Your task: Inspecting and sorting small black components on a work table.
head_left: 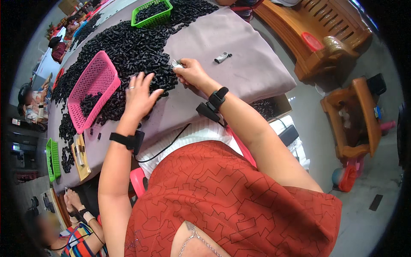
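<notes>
A large spread of small black plastic pieces (128, 47) covers much of the cloth-covered table. My left hand (141, 95) rests at the near edge of these pieces, open, its fingers spread over them. To its right, my right hand (192, 73) is closed in a pinch on a small silver-and-white object (176, 64), whose exact kind is hidden by the fingers. A pink perforated basket (112, 81) with some black pieces inside sits tilted just left of my left hand. Farther right on the cloth lies a small whitish piece with black ends (222, 57).
A green basket (165, 18) of black pieces stands at the far side; another green basket (53, 160) is at the left edge. A yellowish tray (82, 165) lies near the left corner. Co-workers sit along the left. Wooden furniture (308, 38) stands at right.
</notes>
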Demonstrator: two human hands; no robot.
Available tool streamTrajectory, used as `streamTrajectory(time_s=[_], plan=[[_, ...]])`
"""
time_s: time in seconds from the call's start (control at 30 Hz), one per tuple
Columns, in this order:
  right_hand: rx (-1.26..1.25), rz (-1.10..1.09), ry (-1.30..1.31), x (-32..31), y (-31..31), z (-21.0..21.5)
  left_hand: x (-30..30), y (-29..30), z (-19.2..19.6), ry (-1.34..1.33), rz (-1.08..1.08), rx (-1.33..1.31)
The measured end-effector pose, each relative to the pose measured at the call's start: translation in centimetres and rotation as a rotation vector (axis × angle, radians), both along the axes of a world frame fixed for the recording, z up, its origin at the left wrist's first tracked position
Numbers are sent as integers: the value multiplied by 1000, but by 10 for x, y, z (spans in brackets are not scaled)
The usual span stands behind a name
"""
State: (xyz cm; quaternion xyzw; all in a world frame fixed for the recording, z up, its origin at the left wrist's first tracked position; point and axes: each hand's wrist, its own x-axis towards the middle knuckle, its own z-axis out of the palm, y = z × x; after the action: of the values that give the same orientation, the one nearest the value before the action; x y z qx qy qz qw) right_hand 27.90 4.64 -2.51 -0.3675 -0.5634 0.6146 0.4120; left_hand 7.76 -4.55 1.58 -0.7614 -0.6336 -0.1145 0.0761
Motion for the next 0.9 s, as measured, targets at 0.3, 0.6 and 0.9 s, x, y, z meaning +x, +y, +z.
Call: streamTrajectory(time_s=[0.3, 0.6, 0.9], plan=[[-43, -6, -2, 1, -4, 5, 41, 3, -22, 130, -106, -131], [1, 39, 13, 1, 6, -6, -14, -14, -26, 70, 23, -168], [-34, 2, -59, -4, -10, 9, -54, -43, -14, -213, 42, 18]])
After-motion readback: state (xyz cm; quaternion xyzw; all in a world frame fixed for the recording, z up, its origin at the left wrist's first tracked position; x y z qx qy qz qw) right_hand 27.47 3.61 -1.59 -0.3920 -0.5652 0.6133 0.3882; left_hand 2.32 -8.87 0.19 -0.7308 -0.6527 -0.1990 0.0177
